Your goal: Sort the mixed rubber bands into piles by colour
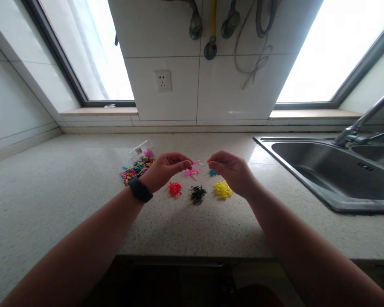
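My left hand (166, 168), with a dark band at the wrist, pinches a small pink hair tie (195, 162) between thumb and forefinger. Just across from it, my right hand (233, 171) has thumb and fingertips pressed together; whatever lies between them is too small to make out. Beneath the hands are a pink pile of hair ties (192, 172) and a blue pile (213, 172), the latter partly hidden by my right hand. Closer to me lie a red pile (174, 189), a black pile (198, 195) and a yellow pile (223, 190). A mixed-colour heap (135, 169) sits left of my left hand.
Behind the mixed heap lies a clear plastic bag (141, 149) with a pink round thing (148, 152) by it. A steel sink (310, 170) with a faucet (352, 133) is set into the speckled countertop (83, 200) at right. Pipe fittings and a socket (163, 80) are on the tiled wall.
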{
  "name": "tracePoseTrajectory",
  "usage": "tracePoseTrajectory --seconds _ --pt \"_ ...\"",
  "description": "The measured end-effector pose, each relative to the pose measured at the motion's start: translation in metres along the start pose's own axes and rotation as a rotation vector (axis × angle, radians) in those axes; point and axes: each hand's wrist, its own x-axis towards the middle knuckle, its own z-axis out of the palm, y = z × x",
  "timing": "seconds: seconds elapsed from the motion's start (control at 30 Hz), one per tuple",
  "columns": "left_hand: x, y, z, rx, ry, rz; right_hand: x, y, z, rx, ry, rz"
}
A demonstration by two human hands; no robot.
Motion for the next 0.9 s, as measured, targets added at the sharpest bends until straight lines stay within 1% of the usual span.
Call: tracePoseTrajectory --seconds 0.27,0.57,0.9 --pt "-0.0004 0.0003 -0.0005 0.044 -0.015 0.007 -0.0008 -0.0020 -0.0005 0.003 0.000 0.016" --pt "-0.0008 0.0011 0.0000 0.025 -0.009 0.020 0.0000 -0.0028 -0.0007 0.023 0.001 -0.003" --pt "-0.0005 0.0004 -0.0009 0.077 0.004 -0.003 -0.0003 -0.0047 -0.0008 -0.002 -0.009 0.011"
